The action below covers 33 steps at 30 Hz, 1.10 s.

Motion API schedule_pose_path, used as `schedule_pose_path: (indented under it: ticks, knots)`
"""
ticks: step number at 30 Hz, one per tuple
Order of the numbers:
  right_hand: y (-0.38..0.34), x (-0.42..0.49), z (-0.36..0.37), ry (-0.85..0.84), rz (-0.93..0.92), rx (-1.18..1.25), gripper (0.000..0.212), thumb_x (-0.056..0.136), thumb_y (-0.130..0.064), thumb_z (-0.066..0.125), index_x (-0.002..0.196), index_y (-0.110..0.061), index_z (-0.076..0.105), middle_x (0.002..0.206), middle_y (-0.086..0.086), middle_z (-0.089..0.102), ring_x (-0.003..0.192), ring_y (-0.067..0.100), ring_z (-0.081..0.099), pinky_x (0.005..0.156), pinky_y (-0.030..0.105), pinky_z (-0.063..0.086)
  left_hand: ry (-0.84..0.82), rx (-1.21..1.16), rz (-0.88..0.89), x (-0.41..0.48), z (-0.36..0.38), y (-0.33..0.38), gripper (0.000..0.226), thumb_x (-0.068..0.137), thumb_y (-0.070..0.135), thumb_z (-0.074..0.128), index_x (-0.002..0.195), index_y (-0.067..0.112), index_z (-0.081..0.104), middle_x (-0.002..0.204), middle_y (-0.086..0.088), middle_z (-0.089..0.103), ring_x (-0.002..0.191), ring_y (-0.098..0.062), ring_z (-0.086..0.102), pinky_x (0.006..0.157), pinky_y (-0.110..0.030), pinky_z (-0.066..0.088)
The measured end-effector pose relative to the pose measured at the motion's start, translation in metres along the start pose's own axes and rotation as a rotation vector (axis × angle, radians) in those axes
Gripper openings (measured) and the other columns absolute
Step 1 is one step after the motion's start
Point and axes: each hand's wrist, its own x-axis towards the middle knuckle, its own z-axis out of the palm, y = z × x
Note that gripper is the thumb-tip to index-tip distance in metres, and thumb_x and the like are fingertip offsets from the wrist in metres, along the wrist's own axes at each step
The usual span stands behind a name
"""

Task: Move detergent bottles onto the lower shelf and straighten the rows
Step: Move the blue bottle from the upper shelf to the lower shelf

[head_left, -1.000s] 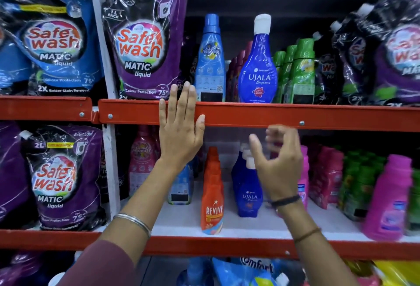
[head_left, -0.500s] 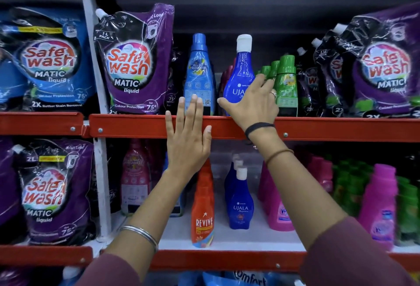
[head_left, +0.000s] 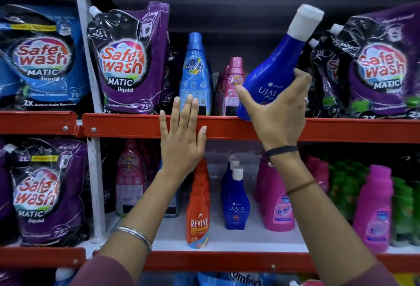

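- Gripping the Ujala bottle (head_left: 276, 74) with wrapped fingers, right hand (head_left: 280, 115) had lifted and tilted it off the upper shelf (head_left: 227, 127).
- Stayed flat, fingers together, on that edge: left hand (head_left: 181, 137).
- Bottle base hidden by palm.

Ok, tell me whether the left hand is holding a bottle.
No, the left hand lies flat and open against the red shelf edge, while the right hand grips the tilted blue Ujala bottle.

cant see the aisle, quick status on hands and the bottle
Right hand gripping tilted Ujala bottle at upper shelf edge. Left hand flat on rail. Nothing blocking lower Ujala row.
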Motion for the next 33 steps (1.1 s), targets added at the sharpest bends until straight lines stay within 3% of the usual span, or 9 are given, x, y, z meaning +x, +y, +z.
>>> schedule_pose_path:
  ticks: [5, 13, 23, 33]
  knots:
    - [0.018, -0.038, -0.022, -0.088, 0.048, -0.007, 0.085, 0.053, -0.057, 0.078, 0.114, -0.012, 0.041, 0.114, -0.001, 0.051, 0.1, 0.019, 0.054, 0.074, 0.034, 0.048, -0.01, -0.031, -0.039, -0.001, -0.001, 0.01, 0.06, 0.099, 0.034, 0.029, 0.152, 0.009, 0.016, 0.161, -0.009, 0.019, 0.149, -0.026, 0.009, 0.12, -0.044, -0.005]
    - [0.08, -0.133, -0.031, -0.303, 0.142, -0.08, 0.082, 0.048, -0.057, 0.082, 0.109, -0.018, 0.042, 0.102, -0.001, 0.055, 0.088, 0.016, 0.056, 0.065, 0.025, 0.041, 0.012, -0.029, -0.001, 0.0, 0.005, 0.028, 0.061, 0.097, 0.035, 0.033, 0.151, 0.007, 0.023, 0.159, -0.01, 0.023, 0.149, -0.026, 0.012, 0.12, -0.037, -0.008]
    - [0.147, -0.205, -0.016, -0.57, 0.35, -0.29, 0.082, 0.048, -0.052, 0.083, 0.108, -0.015, 0.042, 0.106, 0.004, 0.05, 0.099, 0.029, 0.057, 0.067, 0.039, 0.049, 0.058, -0.005, 0.018, -0.001, 0.01, 0.026, 0.06, 0.099, 0.034, 0.034, 0.151, 0.006, 0.022, 0.159, -0.01, 0.025, 0.148, -0.028, 0.015, 0.12, -0.037, -0.009]
    - [0.151, -0.218, -0.006, -0.644, 0.369, -0.367, 0.087, 0.052, -0.057, 0.079, 0.115, -0.011, 0.04, 0.114, 0.01, 0.049, 0.107, 0.031, 0.053, 0.073, 0.042, 0.049, 0.069, -0.014, 0.025, 0.0, 0.01, 0.025, 0.059, 0.099, 0.033, 0.036, 0.15, 0.006, 0.023, 0.158, -0.011, 0.026, 0.147, -0.029, 0.017, 0.12, -0.038, -0.007]
